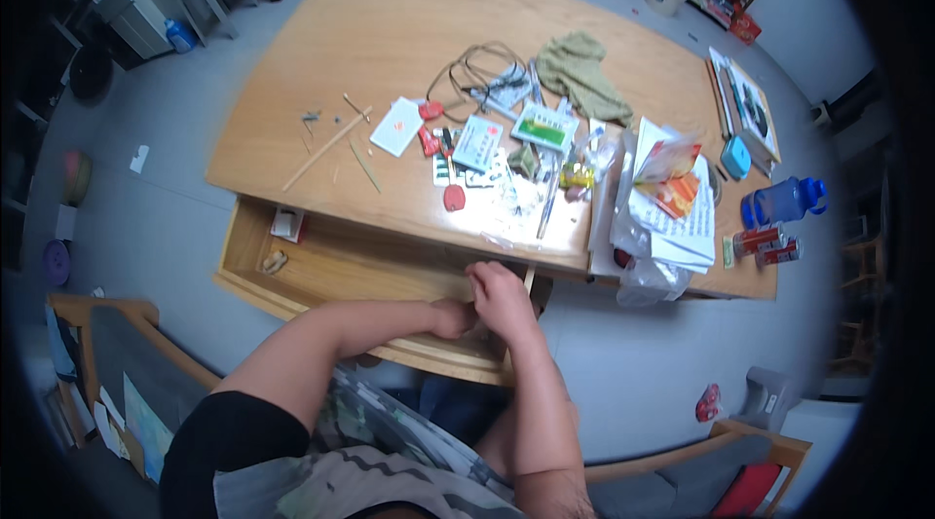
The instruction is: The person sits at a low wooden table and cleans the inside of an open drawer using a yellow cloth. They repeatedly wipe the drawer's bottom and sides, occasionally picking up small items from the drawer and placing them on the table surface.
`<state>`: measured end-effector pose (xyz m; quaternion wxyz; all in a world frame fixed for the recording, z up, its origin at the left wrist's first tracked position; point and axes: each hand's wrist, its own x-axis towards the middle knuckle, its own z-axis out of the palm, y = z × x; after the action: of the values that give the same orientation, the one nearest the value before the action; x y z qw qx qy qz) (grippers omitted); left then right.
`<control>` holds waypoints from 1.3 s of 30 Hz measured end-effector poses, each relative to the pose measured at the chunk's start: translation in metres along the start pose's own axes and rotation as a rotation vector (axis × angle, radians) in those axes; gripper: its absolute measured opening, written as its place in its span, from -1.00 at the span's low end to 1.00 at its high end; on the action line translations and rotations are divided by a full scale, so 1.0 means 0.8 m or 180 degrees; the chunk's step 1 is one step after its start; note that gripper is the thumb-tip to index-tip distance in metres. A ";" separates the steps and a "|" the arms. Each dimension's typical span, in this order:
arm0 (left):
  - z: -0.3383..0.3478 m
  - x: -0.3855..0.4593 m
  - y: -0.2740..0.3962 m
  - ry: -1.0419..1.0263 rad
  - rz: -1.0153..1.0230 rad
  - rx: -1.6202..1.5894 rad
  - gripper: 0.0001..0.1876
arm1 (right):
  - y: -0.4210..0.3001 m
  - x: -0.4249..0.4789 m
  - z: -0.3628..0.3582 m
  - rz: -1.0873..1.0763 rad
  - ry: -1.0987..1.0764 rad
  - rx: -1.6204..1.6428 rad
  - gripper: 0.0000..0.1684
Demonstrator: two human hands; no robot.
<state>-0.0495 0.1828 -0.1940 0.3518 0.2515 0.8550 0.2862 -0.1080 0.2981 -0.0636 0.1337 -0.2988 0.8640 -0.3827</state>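
A wooden drawer [365,249] stands pulled out from the wooden table [350,37]. Both my hands are over its right end, close together. My left hand [454,318] reaches down inside, its fingers mostly hidden by the right. My right hand [502,296] is above and beside it with bent fingers; whether either holds something cannot be seen. At the drawer's left end lie a small white and red box [288,224] and a small pale object [275,262]. On the tabletop above the drawer are a red-handled tool [453,197], card packs [478,143] and a pen [548,205].
A coiled black cable [467,73], a green cloth [581,73] and thin sticks [329,146] lie on the table. Papers [679,227] with plastic bags, a blue bottle [781,201] and red cans [760,240] are at right. Cushioned wooden seats [139,351] flank me.
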 end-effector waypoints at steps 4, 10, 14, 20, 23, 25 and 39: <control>-0.028 -0.081 0.010 0.0472 -0.0365 -0.0168 -0.76 | -0.015 0.007 0.014 0.0084 -0.0386 -0.0208 -0.81; -0.091 -0.176 0.035 0.1949 -0.0606 -0.0567 -0.82 | -0.012 0.007 0.011 0.0289 -0.0496 -0.0562 -0.80; -0.171 -0.191 0.057 0.3305 -0.0948 -0.0057 -0.86 | -0.006 0.001 0.016 0.0260 -0.0647 -0.0558 -0.77; -0.216 -0.166 -0.016 0.4377 -0.1165 0.0376 -0.91 | -0.005 0.001 0.033 0.0092 -0.0858 -0.0412 -0.76; -0.217 -0.160 -0.026 0.4670 -0.1161 0.0358 -0.90 | -0.004 0.001 0.028 0.0092 -0.0734 -0.0356 -0.75; -0.218 -0.165 -0.024 0.4922 -0.1300 0.0505 -0.90 | -0.003 -0.002 0.026 0.0119 -0.0695 -0.0341 -0.74; -0.155 -0.125 0.072 0.3976 0.0068 -0.0251 -0.88 | 0.026 0.009 -0.002 0.0276 -0.0354 -0.0268 -0.77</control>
<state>-0.0665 0.1218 -0.0371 -0.2084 0.0320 0.8855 0.4141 -0.1232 0.3055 -0.0780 0.1852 -0.2872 0.8827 -0.3226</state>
